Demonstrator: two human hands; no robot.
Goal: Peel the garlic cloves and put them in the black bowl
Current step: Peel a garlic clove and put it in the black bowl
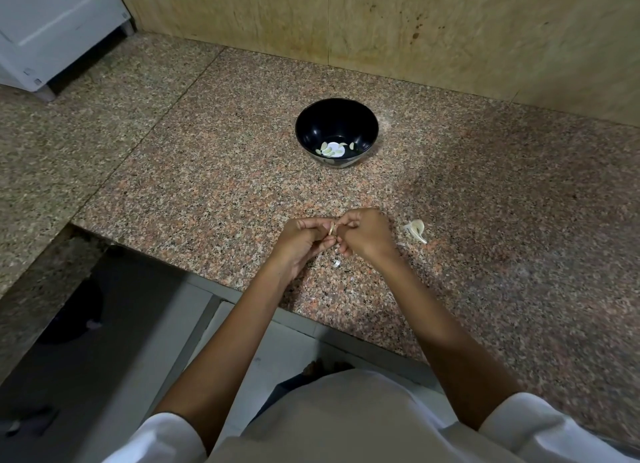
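Evidently mid-peel: left hand (300, 242) and right hand (364, 233) both pinch one garlic clove (331, 229) in curled fingers; once bare, it likely goes to the black bowl (309, 127) at twelve o'clock.

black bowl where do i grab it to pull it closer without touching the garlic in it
Pinch the black bowl at its near rim, coming from above on your side, thumb high inside. It stands upright, rim free all round, and the peeled cloves lie low in the bottom, clear of that grip.
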